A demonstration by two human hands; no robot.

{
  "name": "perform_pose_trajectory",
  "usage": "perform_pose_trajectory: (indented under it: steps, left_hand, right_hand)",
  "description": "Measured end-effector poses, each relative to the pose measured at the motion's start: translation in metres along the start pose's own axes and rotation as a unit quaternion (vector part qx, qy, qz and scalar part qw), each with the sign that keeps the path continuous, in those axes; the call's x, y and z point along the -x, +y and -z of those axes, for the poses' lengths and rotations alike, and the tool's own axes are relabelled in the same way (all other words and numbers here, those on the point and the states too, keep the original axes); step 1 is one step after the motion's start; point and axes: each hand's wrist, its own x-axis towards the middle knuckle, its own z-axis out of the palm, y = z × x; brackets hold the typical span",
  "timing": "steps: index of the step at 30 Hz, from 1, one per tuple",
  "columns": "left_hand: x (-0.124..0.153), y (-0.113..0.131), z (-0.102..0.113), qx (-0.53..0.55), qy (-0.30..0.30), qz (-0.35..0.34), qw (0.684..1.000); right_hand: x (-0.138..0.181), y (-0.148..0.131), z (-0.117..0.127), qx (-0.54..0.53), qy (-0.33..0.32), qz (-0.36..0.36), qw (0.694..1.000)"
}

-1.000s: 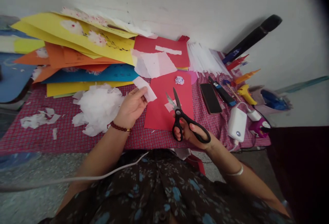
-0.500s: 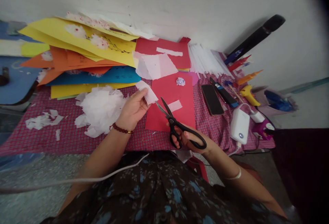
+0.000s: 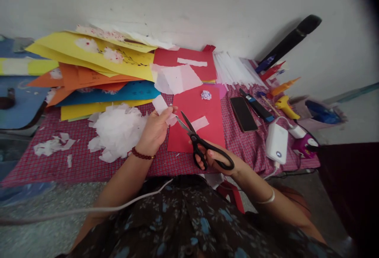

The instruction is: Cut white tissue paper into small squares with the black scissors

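While gripping a white paper strip [image 3: 160, 103] between the thumb and fingers of the left hand [image 3: 155, 129], holds black-handled scissors [image 3: 194, 137] in the right hand [image 3: 217, 158]. Note the pinch on the strip, with one end projecting up and to the left and the other emerging below the fingertips. Observe the right fingers wrapped around the scissor handles, with both blades parted and aimed up and left at the strip's lower end; cannot tell whether touching it. Locate the strip near the left edge of a red sheet [image 3: 189, 102]. Compare the second paper strip [image 3: 201, 123], lying on that sheet just beyond the blades, and the small white-and-purple clump [image 3: 206, 95] near its top edge. See, farther back, thin white sheets [image 3: 183, 79] overlapping the red sheet's upper left corner. Identify, beside the left hand, a heap of white paper pieces [image 3: 115, 129], with smaller scraps [image 3: 51, 145] farther left. Find stacked yellow, orange and blue papers [image 3: 133, 62] behind the heap. Note, to the right of the red sheet, a dark phone [image 3: 243, 114] and a white device [image 3: 276, 143] on the checked cloth [image 3: 166, 167].
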Motion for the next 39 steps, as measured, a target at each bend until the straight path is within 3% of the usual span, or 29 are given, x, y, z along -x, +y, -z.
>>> perform_pose_trajectory:
  steps: [12, 20, 25, 33, 39]
  left_hand:
    - [0.004, 0.004, -0.005, 0.021, -0.014, -0.027, 0.999]
    - [0.008, 0.007, -0.007, 0.037, -0.051, 0.001, 0.998]
    - [0.012, 0.011, -0.01, 0.001, -0.089, 0.024, 0.996]
    - [0.011, 0.009, -0.011, -0.08, -0.079, -0.025, 0.993]
    - [0.011, 0.013, -0.007, -0.035, -0.096, 0.016, 0.995]
  right_hand:
    - [0.0, 0.004, -0.007, -0.025, -0.019, -0.019, 0.999]
    - [-0.009, 0.011, -0.007, -0.052, -0.038, -0.009, 0.998]
    - [-0.007, 0.01, -0.004, -0.058, -0.033, 0.018, 0.998]
    - [-0.002, 0.009, 0.0, -0.058, -0.035, 0.031, 0.997]
    - [0.0, 0.008, 0.0, -0.049, -0.027, 0.023, 0.998]
